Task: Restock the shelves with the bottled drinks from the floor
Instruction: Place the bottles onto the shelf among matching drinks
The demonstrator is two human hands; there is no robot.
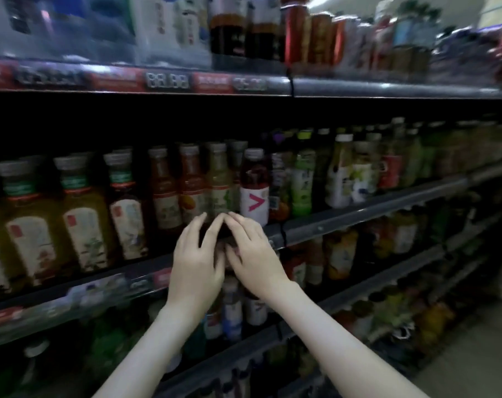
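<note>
place: shop | stocked drink shelves (359, 222) | price tags (169, 81)

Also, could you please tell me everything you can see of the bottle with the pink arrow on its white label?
The pink-arrow bottle stands upright at the front of the middle shelf, right of a yellow-green bottle. It looks like clear plastic holding dark red liquid, with a pale grey cap and a white label bearing a pink chevron. The right hand hovers just below and left of it; whether it touches cannot be told.
</note>
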